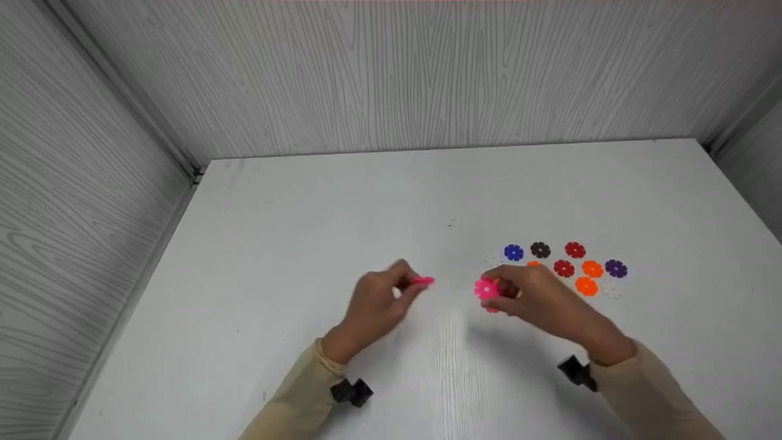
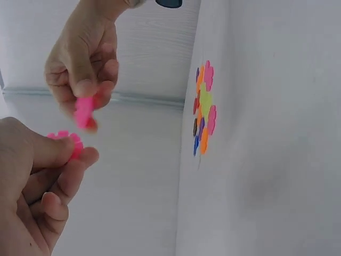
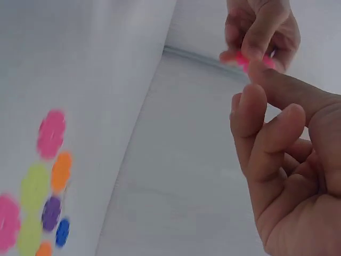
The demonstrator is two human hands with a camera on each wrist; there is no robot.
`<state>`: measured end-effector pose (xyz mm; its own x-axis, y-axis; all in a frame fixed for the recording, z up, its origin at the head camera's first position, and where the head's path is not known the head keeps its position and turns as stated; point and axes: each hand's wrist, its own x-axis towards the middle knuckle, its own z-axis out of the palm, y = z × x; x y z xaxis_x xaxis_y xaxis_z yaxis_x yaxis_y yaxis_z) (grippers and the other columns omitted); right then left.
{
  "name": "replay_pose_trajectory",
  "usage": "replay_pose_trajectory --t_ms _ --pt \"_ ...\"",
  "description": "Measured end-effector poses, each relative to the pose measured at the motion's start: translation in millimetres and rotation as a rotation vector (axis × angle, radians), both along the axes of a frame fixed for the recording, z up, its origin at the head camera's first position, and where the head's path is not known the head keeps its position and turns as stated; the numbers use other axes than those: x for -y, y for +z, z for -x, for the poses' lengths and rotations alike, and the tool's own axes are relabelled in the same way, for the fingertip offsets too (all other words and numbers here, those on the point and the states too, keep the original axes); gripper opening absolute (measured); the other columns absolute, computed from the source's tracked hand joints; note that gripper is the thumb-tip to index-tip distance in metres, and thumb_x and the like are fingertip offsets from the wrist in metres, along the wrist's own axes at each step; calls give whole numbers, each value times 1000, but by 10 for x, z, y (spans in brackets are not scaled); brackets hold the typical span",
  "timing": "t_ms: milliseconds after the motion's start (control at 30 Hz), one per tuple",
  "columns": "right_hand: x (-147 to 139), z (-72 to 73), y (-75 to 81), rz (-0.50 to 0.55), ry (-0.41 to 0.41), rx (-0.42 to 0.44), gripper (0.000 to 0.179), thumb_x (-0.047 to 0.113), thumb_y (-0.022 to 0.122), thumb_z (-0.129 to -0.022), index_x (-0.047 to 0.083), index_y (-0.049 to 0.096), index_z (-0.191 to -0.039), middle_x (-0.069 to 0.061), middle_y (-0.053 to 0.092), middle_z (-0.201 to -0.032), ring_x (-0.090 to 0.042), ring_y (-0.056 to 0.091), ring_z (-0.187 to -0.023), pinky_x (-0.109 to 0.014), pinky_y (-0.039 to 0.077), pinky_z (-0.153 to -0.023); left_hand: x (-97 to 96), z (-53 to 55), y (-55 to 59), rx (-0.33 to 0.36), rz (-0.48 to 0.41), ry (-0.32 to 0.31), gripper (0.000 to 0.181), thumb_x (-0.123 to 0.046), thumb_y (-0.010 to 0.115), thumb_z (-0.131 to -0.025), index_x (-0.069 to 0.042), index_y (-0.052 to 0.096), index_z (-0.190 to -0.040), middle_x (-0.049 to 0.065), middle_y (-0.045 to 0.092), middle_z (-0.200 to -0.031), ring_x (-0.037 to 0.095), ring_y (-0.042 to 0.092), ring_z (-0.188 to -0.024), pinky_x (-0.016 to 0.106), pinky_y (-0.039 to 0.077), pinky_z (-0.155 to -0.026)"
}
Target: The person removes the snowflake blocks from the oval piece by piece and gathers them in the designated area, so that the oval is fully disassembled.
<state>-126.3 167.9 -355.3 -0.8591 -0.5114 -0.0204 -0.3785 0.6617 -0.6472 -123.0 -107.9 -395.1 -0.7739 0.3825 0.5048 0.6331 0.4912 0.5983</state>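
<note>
My left hand [image 1: 374, 300] pinches a pink notched disc [image 1: 423, 280] between thumb and fingertips, edge-on in the head view. A second pink notched disc [image 1: 486, 289], flower-shaped with a small centre hole, is pinched by my right hand [image 1: 544, 300], its flat face showing. A short gap separates the two discs, both raised over the white table [image 1: 305, 244]. In the left wrist view, the left hand's disc [image 2: 66, 140] sits just below the right hand's disc [image 2: 83, 112]. The right wrist view has the right hand's own disc mostly hidden behind its fingers.
Several loose notched discs lie at the right of the table, partly behind my right hand: a blue one [image 1: 514, 252], a dark brown one [image 1: 540, 250], a purple one [image 1: 616, 269], an orange one [image 1: 586, 286]. Yellow-green discs [image 3: 34, 186] show in the right wrist view. Panels [image 1: 391, 73] stand around the table.
</note>
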Motion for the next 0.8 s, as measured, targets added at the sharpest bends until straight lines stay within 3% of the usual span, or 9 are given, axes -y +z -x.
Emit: replay_pose_trajectory --t_ms 67,133,233,300,500,800 --pt "-189 -3 -35 -9 -75 -15 40 14 75 -82 2 65 -119 3 65 -79 -9 59 -72 -19 49 -58 202 -15 -17 75 -34 105 11 -13 70 -87 -6 61 -87 4 72 -78 11 62 -65 19 46 -58" --pt "-362 -12 -85 -33 -133 -49 41 11 76 -81 2 65 -119 1 65 -79 -11 59 -73 -20 48 -56 369 -18 -49 218 -81 162 12 -13 72 -84 -7 62 -89 6 72 -78 10 60 -67 19 43 -58" --pt "-488 -30 -158 -71 -158 -57 43 12 76 -81 3 64 -121 -1 67 -83 -13 60 -77 -19 48 -57 459 6 -85 436 -132 150 16 -17 71 -87 -6 63 -95 10 74 -84 10 62 -73 19 43 -62" --pt "-503 -40 -200 -88 -152 -39 44 15 76 -82 5 64 -123 -1 68 -85 -14 61 -78 -19 50 -58 447 42 -100 527 -168 125 18 -18 69 -89 -4 64 -98 12 74 -89 11 64 -78 20 44 -64" --pt "-507 -81 -252 -127 -146 -7 43 17 76 -82 11 65 -123 1 65 -84 -13 57 -75 -20 48 -58 264 124 -88 598 -187 114 16 -17 70 -88 -4 66 -97 8 70 -93 14 59 -83 26 46 -68" --pt "-466 -108 -390 -191 -115 29 39 17 76 -82 18 66 -120 4 60 -80 -12 52 -72 -22 45 -57 -93 287 -274 758 -177 59 13 -12 67 -89 -5 67 -100 5 65 -90 13 52 -77 23 43 -65"
